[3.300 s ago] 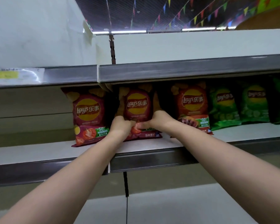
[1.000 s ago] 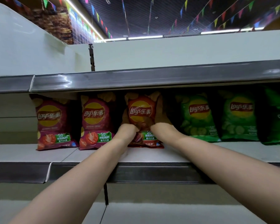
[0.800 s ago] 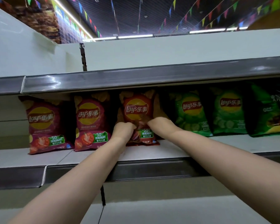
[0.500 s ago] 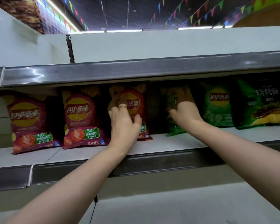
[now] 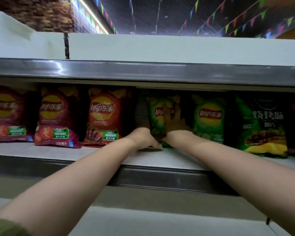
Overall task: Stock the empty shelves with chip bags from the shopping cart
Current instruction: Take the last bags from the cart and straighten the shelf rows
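Note:
A green Lay's chip bag (image 5: 156, 114) stands on the middle shelf (image 5: 167, 159), turned slightly sideways. My right hand (image 5: 174, 124) grips its right side, with fingers spread over its front. At the bag's lower left corner my left hand (image 5: 143, 137) holds on, thumb along the bottom edge; its fingers are hidden behind the bag. To the left stands an orange-red Lay's bag (image 5: 103, 119), with a dark gap between it and the green bag.
Two maroon tomato bags (image 5: 55, 117) (image 5: 6, 116) stand at the left. A second green Lay's bag (image 5: 209, 120) and a dark green barbecue bag (image 5: 262, 128) stand at the right. The upper shelf's metal lip (image 5: 143, 70) overhangs closely. A lower shelf (image 5: 160, 222) lies below.
Both hands left the orange-red bag. The right hand took the green bag first, then the left hand moved right to join it. The view shifted right.

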Demonstrator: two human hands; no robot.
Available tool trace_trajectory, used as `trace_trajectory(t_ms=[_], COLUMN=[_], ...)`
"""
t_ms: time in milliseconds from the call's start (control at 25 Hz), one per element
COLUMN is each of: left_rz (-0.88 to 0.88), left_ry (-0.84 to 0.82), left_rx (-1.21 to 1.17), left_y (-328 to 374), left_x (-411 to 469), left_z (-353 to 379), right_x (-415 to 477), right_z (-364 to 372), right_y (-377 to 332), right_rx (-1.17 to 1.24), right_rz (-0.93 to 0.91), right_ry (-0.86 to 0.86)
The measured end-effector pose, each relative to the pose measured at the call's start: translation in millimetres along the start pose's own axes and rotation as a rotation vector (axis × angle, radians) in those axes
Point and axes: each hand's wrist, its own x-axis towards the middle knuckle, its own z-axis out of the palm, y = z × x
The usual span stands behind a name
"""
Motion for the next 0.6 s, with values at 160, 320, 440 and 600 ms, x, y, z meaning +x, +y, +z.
trace_trajectory(t_ms=[160, 320, 440, 600], left_rz=[0.027, 0.058, -0.06, -0.006], left_ry=[0.142, 0.196, 0.087, 0.089], left_rx=[0.046, 0.022, 0.09, 0.159], left_y=[7.1, 8.0, 11.8, 8.1], left_x=[13.6, 16.4, 11.9, 26.7], left_z=[9.7, 7.8, 10.9, 18.3], right_x=[-2.3, -7.8, 3.2, 10.5], right_z=[0.2, 4.5, 8.8, 8.4], right_y=[2.6, 22.2, 24.4, 20.6], right_rx=[0.074, 0.172, 0.093, 0.054], right_rz=[-0.084, -0.253, -0.201, -0.179], right_ry=[0.029, 0.035, -0.044, -0.091])
